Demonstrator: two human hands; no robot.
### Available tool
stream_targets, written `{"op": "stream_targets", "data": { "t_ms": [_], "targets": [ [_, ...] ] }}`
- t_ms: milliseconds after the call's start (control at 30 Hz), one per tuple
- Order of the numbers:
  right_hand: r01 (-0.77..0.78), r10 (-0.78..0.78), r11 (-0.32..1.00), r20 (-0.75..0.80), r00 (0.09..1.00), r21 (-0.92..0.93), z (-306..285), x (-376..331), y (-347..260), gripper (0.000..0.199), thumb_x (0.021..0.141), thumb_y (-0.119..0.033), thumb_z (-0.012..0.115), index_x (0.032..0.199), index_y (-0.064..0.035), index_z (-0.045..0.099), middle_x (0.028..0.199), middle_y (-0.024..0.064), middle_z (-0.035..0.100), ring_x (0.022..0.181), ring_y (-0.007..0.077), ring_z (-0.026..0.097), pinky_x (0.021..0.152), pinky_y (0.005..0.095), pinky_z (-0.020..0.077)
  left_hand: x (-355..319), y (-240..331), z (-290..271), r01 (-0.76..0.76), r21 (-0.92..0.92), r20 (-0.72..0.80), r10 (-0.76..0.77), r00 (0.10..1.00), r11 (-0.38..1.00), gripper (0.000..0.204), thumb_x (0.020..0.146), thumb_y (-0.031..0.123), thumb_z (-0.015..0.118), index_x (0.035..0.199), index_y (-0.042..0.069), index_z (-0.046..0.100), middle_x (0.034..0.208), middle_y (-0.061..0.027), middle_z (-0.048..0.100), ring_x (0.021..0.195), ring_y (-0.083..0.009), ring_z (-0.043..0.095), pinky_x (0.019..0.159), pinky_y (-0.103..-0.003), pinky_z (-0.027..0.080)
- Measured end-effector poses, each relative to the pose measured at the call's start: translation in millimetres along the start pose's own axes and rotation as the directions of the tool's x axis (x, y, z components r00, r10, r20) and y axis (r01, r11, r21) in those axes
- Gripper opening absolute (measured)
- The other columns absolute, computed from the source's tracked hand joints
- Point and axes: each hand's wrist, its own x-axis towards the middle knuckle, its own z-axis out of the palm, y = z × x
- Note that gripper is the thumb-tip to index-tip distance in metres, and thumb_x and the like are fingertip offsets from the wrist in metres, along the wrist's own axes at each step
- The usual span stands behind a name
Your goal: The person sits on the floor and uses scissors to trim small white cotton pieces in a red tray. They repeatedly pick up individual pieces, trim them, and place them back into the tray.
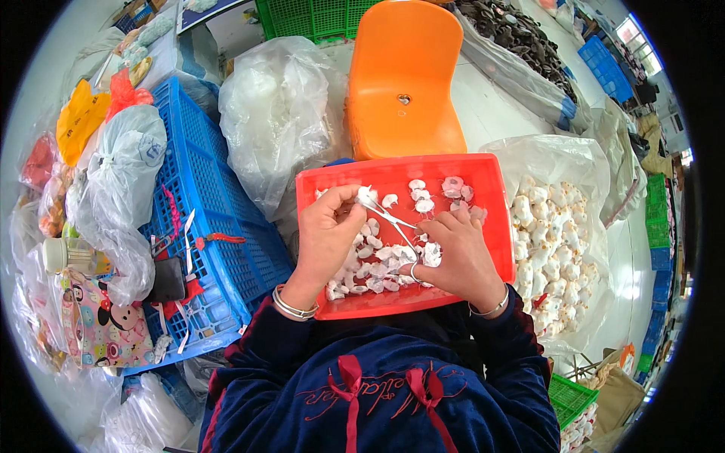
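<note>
My left hand (326,230) is pinched on a small white piece (367,195) above the red tray (362,306); my fingers cover part of it, so its shape is unclear. My right hand (464,253) is closed around silver scissors (391,220), their handles partly hidden, their tips near the white piece; I cannot tell whether they touch. My hands screen some loose white bits (381,264) in the tray. Beyond it stands an orange chair (404,75), legs out of sight, on pale floor (495,106). A blue crate (253,260) is at my left, half covered by bags (124,162); whitish lumps (555,249) fill a clear bag (585,155) at my right.
</note>
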Motion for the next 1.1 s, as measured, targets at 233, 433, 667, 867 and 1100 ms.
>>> {"op": "stream_targets", "data": {
  "t_ms": [233,433,667,867,1100],
  "targets": [
    [0.008,-0.015,0.992,0.058,0.998,0.124,5,-3,3,0.031,0.079,-0.03,0.082,0.098,-0.0079,0.073,0.078,0.0077,0.066,0.08,0.029,0.063,0.073,0.0439,0.044,-1,-1,1,-0.022,0.026,-0.029,0.023,0.999,0.999,0.021,0.096,-0.005,0.063,0.116,-0.003,0.069,0.098,-0.0014,0.072,0.083,-0.004,0.065,0.072,-0.019,0.051],
    [-0.117,0.058,0.947,0.198,0.978,0.299,8,5,-10,0.028,0.081,-0.03,0.08,0.094,-0.0059,0.072,0.071,0.0075,0.064,0.072,0.0305,0.063,0.067,0.0441,0.0451,-12,-7,17,-0.041,-0.114,-0.061,0.035,0.998,0.993,0.015,0.099,0.001,0.063,0.112,-0.003,0.068,0.095,-0.0045,0.072,0.083,-0.0083,0.068,0.076,-0.024,0.056],
    [0.004,-0.015,0.989,0.079,0.997,0.146,2,0,2,0.044,0.075,-0.03,0.087,0.105,-0.0026,0.07,0.085,0.0082,0.066,0.087,0.0281,0.061,0.077,0.0408,0.0456,-4,-5,1,0.102,-0.217,0.027,-0.099,0.995,0.971,0.015,0.1,0.004,0.062,0.113,-0.002,0.067,0.098,-0.0085,0.074,0.088,-0.0134,0.072,0.08,-0.027,0.059],
    [-0.011,0.01,0.997,0.005,1.0,0.076,-6,5,1,0.056,0.07,-0.036,0.086,0.114,-0.005,0.07,0.101,0.012,0.065,0.104,0.0322,0.058,0.091,0.0455,0.0451,-4,-1,6,0.09,-0.196,0.05,-0.082,0.995,0.976,0.017,0.101,0.004,0.061,0.117,-0.002,0.066,0.106,-0.0098,0.074,0.093,-0.0147,0.072,0.084,-0.028,0.06],
    [0.005,-0.006,0.999,0.035,0.999,0.04,0,2,-3,0.056,0.069,-0.033,0.086,0.116,-0.006,0.07,0.103,0.0101,0.065,0.104,0.0312,0.058,0.09,0.0452,0.0446,-2,-2,2,0.074,-0.157,0.04,-0.068,0.997,0.985,0.018,0.101,0.004,0.062,0.118,-0.001,0.066,0.109,-0.0098,0.074,0.096,-0.0133,0.071,0.084,-0.028,0.06]
  ]
}}
